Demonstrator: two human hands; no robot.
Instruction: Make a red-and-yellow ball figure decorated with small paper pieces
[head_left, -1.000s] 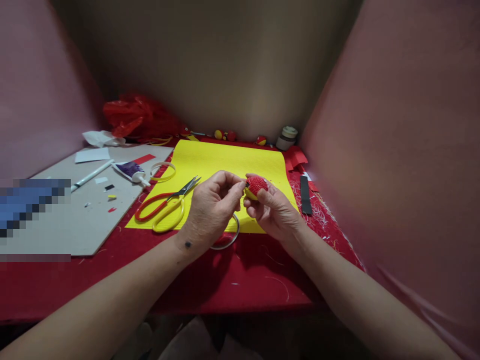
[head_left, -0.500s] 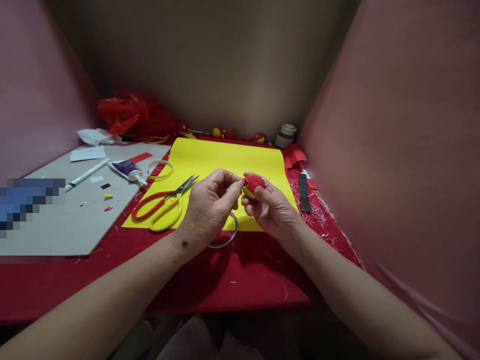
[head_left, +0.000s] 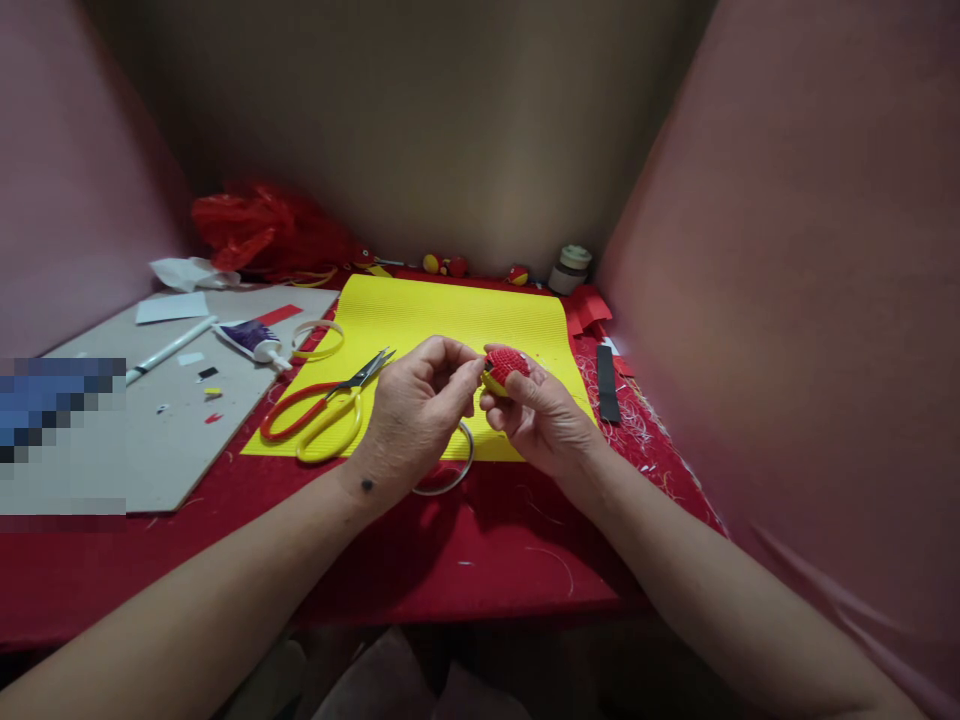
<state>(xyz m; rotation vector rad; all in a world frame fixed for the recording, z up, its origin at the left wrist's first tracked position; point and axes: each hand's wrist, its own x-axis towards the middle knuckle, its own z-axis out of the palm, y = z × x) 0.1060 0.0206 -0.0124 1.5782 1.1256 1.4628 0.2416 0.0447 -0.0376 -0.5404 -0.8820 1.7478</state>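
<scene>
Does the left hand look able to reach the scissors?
Probably yes: the scissors lie just beside the left hand, uncovered, though that hand is busy at the red-and-yellow piece.

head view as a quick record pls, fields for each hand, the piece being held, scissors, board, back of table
right hand: holds the round piece
left hand: fingertips pinched at the piece's left edge; anything between them is too small to tell
round piece: red above, yellow below, textured
scissors: one red handle, one yellow, lying on the yellow sheet
grey board: purple-and-white tube, small scraps
back of table: red plastic bag, lidded jar
</scene>
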